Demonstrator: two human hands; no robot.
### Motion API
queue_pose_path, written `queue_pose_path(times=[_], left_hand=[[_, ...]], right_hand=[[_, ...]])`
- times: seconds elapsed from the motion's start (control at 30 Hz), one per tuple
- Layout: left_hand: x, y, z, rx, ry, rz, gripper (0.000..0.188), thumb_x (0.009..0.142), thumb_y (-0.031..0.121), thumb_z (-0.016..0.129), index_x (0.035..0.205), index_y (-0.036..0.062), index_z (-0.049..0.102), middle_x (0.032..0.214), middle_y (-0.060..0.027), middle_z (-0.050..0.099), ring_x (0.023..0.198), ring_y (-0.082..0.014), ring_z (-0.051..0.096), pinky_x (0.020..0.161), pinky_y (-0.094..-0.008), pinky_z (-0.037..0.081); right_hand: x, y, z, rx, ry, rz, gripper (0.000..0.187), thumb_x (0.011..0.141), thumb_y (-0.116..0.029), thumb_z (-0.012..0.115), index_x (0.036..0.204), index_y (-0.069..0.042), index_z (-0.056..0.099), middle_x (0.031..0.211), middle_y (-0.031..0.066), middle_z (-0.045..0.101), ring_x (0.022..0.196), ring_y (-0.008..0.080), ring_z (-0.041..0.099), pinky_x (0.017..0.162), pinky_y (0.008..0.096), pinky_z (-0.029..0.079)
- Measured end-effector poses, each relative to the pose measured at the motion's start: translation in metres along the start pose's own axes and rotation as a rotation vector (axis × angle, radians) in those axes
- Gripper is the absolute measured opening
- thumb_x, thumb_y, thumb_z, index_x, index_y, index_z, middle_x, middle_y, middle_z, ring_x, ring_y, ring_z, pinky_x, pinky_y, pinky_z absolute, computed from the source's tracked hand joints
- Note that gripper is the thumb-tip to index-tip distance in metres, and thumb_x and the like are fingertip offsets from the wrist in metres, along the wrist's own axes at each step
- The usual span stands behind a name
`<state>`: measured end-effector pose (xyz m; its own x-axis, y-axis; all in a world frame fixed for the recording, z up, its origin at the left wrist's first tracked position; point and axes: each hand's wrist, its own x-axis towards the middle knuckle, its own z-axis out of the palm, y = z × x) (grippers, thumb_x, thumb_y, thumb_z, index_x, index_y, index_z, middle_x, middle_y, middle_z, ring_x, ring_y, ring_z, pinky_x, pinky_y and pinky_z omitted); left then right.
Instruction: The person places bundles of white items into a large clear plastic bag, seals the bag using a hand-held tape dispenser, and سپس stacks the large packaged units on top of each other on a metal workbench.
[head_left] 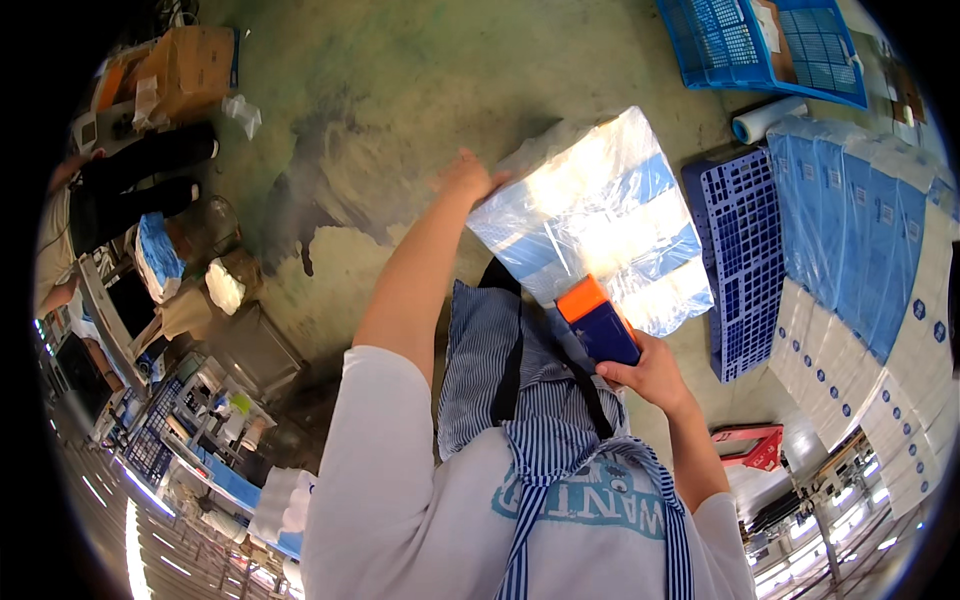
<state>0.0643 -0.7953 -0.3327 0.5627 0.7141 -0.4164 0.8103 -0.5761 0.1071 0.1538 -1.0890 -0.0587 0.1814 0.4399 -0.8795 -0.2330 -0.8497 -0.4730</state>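
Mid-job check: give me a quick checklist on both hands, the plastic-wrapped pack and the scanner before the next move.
1. Left hand grips the upper left edge of the plastic-wrapped pack: ok.
2. Right hand holds the orange and blue handheld scanner: ok.
3. Scanner's orange end sits against the pack's lower edge: ok.
4. Label on the pack facing the scanner: cannot tell, glare on the wrap.
5. Pack lifted above the blue pallet: ok.

Two hands (pixel 466 178), one wrapped bundle (pixel 598 215), one orange-and-blue box (pixel 598 320).
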Motion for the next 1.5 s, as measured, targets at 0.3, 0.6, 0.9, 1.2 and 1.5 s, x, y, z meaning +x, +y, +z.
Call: queue_pose_path(times=[0.3, 0.6, 0.9, 1.2, 1.5], left_hand=[[-0.068, 0.094, -0.085, -0.253, 0.102, 0.195, 0.061, 0.084, 0.056, 0.049, 0.121, 0.0075, 0.053, 0.114, -0.0145, 0.059, 0.102, -0.0309, 0.057, 0.085, -0.0419, 0.044], [-0.073, 0.099, -0.063, -0.092, 0.33, 0.204, 0.059, 0.08, 0.057, 0.053, 0.114, 0.0086, 0.056, 0.104, -0.0112, 0.059, 0.093, -0.0302, 0.058, 0.081, -0.0429, 0.045], [-0.138, 0.148, -0.052, 0.168, 0.496, 0.663, 0.054, 0.083, 0.036, 0.055, 0.124, 0.0025, 0.047, 0.121, -0.0147, 0.052, 0.111, -0.032, 0.049, 0.094, -0.0433, 0.037], [-0.344, 0.215, 0.032, 1.341, -0.059, 1.555, 0.048, 0.091, 0.027, 0.038, 0.132, 0.0044, 0.045, 0.144, -0.013, 0.033, 0.133, -0.0308, 0.029, 0.112, -0.0441, 0.011], [-0.331, 0.26, 0.059, -0.079, -0.876, 0.736, 0.039, 0.089, 0.032, 0.051, 0.113, 0.0034, 0.061, 0.102, -0.0094, 0.066, 0.096, -0.0223, 0.063, 0.092, -0.0365, 0.041]], right_hand=[[0.014, 0.018, -0.012, -0.052, 0.001, -0.088, 0.037, 0.071, -0.025, 0.077, 0.089, 0.002, 0.06, 0.066, 0.003, 0.059, 0.06, 0.0073, 0.052, 0.055, 0.0237, 0.043], [-0.074, 0.187, -0.049, -0.003, 0.028, 0.088, 0.041, 0.067, -0.036, 0.076, 0.088, -0.002, 0.063, 0.059, 0.0064, 0.063, 0.055, 0.0171, 0.063, 0.06, 0.029, 0.049], [-0.038, 0.301, -0.048, -0.356, 0.127, 0.23, 0.063, 0.061, -0.059, 0.068, 0.08, 0.0, 0.065, 0.078, 0.0171, 0.066, 0.077, 0.0293, 0.065, 0.069, 0.0376, 0.05], [0.004, 0.321, -0.026, -0.176, 0.248, 0.262, 0.07, 0.058, -0.061, 0.067, 0.079, 0.006, 0.066, 0.077, 0.0229, 0.065, 0.074, 0.0311, 0.065, 0.066, 0.0378, 0.05], [-0.124, 0.402, -0.057, 0.254, 0.352, 0.076, 0.043, 0.068, -0.032, 0.074, 0.085, 0.005, 0.061, 0.066, 0.0069, 0.061, 0.06, 0.0145, 0.06, 0.056, 0.0279, 0.047]])
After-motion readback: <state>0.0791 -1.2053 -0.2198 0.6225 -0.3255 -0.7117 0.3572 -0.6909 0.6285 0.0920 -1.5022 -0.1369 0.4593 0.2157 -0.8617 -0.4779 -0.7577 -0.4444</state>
